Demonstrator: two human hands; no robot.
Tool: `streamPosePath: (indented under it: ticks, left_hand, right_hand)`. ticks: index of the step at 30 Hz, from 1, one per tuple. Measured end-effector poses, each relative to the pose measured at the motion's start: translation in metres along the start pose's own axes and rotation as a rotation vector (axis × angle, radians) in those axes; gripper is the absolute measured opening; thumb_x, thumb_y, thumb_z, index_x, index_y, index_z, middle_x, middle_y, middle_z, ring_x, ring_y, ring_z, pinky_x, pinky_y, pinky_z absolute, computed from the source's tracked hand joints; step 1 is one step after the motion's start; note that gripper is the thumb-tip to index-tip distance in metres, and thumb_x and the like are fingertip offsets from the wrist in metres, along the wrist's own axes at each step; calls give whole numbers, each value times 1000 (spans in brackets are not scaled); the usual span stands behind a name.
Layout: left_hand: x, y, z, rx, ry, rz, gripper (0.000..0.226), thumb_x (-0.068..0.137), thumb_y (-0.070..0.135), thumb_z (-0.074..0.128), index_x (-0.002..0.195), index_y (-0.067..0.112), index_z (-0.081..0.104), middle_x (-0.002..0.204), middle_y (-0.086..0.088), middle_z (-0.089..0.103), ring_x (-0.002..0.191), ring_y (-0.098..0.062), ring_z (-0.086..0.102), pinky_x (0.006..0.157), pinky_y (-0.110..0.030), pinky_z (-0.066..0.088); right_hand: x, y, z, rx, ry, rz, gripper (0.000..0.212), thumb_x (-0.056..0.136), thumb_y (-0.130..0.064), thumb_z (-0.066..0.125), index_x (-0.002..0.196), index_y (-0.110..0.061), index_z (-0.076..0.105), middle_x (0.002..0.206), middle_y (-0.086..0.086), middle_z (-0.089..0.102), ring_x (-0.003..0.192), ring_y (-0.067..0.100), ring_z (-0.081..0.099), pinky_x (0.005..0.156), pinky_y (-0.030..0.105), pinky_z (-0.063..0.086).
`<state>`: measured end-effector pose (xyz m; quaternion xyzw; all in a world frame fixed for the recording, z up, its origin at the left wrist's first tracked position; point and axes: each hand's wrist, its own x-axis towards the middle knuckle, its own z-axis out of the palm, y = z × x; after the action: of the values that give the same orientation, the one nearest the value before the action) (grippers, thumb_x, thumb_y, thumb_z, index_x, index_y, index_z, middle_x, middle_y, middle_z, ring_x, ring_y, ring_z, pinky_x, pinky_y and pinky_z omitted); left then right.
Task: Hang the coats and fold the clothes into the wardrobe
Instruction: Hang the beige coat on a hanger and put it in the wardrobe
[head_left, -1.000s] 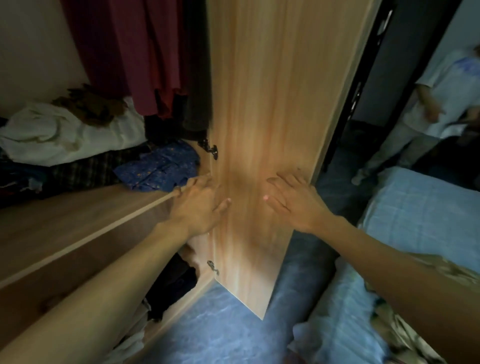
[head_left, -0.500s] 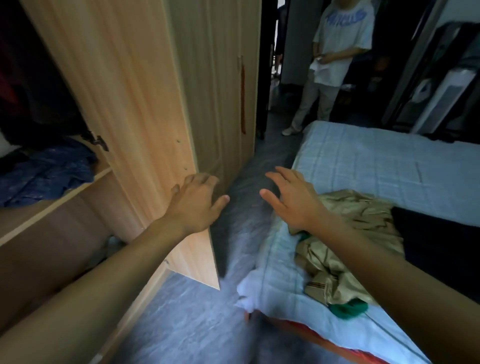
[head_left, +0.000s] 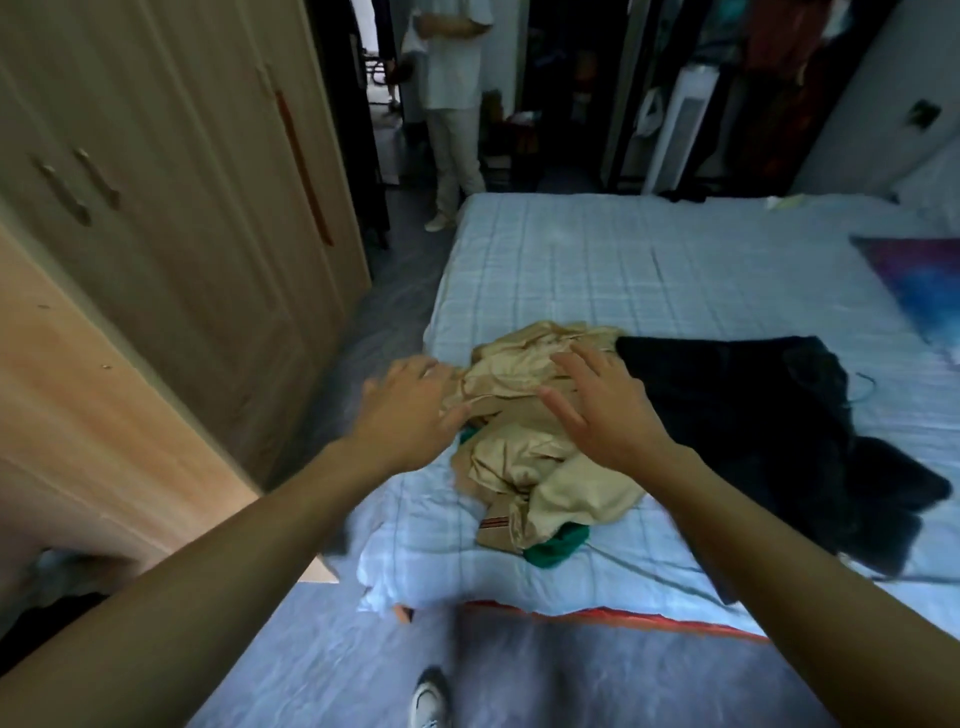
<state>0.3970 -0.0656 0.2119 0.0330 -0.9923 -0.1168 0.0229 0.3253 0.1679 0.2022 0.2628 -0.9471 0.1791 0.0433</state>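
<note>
— What is shown across the bed?
— The wardrobe, left of the bed, has been turned away from, so a fresh pickup is judged begun. A black coat is spread on the bed's near half, and a tan heap lies at its near left corner.
— And the hands?
— The left hand and right hand are stretched over the heap, fingers spread, nothing gripped.

Hands: left hand, right hand, both bare. Forearms: bare to the frame edge. Footwear: one pale shoe, darker trim, partly in view.
</note>
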Motion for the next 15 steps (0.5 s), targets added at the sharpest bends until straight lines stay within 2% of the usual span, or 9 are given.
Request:
streamPosePath:
  ticks: [3,6,10,15]
  left_hand:
    - [34,19,19,-6,-18,83,43,95,53,49,125,22,53,134,-1,50,126,-27,44,100,-44,41]
    - [70,32,40,-43,-59,153,49,94,54,48,132,23,49,141,-2,45,130,-26,41,103,-45,38]
    - [115,40,59,-88,-104,224,56,93,58,44,139,24,44,147,-1,40,135,-27,35,106,-50,35]
    - [161,36,76,-149,-146,286,53,93,54,48,136,22,47,146,-1,41,132,-24,37,104,-47,36]
  right_hand:
    - [-4,29,-2,-10,-28,98,59,97,-56,39,145,-21,42,154,7,36,140,30,32,109,48,35]
    - [-1,51,-4,-19,-4,178,57,96,-56,41,142,-22,44,152,5,38,139,30,33,105,51,39]
    - [14,69,-7,-53,-1,315,58,97,-55,43,145,-23,42,156,7,33,143,28,28,109,52,36]
    - [23,89,-7,-83,-2,450,58,97,-50,48,147,-22,40,157,6,31,144,27,25,109,53,36]
